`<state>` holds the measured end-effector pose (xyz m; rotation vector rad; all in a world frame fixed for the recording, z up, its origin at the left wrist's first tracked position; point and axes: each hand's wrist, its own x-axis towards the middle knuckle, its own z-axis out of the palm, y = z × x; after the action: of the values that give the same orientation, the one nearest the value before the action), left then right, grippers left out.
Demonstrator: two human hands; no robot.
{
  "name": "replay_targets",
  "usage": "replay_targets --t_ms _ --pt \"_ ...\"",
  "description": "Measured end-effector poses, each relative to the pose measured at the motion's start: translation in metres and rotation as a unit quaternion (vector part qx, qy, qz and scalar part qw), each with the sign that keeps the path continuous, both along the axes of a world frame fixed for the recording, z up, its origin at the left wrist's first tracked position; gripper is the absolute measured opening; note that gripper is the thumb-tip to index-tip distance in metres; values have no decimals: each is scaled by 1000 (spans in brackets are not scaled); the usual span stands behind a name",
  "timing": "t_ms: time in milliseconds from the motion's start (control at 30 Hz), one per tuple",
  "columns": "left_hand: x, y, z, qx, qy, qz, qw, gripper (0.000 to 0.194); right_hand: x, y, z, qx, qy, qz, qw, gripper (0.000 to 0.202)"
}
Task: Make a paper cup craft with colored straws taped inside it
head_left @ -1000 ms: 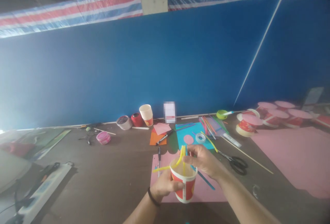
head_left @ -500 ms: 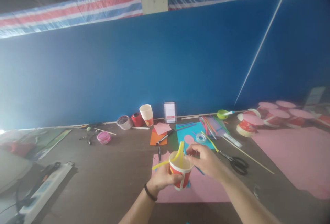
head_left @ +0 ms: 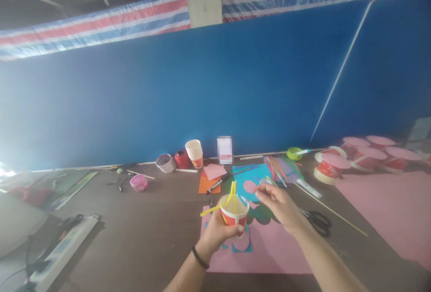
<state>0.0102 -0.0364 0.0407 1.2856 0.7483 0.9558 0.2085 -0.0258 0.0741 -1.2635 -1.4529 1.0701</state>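
Note:
My left hand [head_left: 218, 231] is wrapped round a red and white paper cup [head_left: 235, 215], held upright above the pink sheet [head_left: 269, 256]. Yellow strips [head_left: 233, 193] stand up in the cup, one bending out over its left rim, with a blue strip beside them. To the right of the cup, my right hand [head_left: 278, 202] hovers with thumb and forefinger close together near a pink paper circle [head_left: 249, 187] and a clear tape roll. Whether anything is between those fingertips is too small to tell. Under the cup lie blue and pink paper pieces [head_left: 241, 241].
Black scissors [head_left: 318, 222] and a long thin stick [head_left: 336, 211] lie to the right. Several cups with pink discs [head_left: 332, 164] stand at the back right. A power strip [head_left: 65, 254] lies at the left. Behind are stacked cups [head_left: 194, 153] and a pink tub [head_left: 138, 183].
My right hand has moved away from the cup's rim, to the right. My left hand still holds the cup, now slightly lower in relation to the background items. The view has tilted slightly.

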Motion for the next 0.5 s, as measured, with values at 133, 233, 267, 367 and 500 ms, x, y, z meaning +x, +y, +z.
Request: replay_targets --t_ms 133,233,267,367,500 --pt "-2 3 -3 4 9 37 999 42 -2 -6 -6 -26 -2 52 998 20" --pt "-2 3 -2 7 21 39 999 41 -11 -11 -10 -37 11 73 997 18" --pt "-2 3 -2 9 21 37 999 41 -14 -12 -11 -37 18 74 996 18" --pt "-1 2 1 11 22 35 999 40 -21 -16 -8 -17 1 66 998 16" --pt "-1 1 3 3 22 32 999 42 -26 -21 -1 26 -84 55 995 14"
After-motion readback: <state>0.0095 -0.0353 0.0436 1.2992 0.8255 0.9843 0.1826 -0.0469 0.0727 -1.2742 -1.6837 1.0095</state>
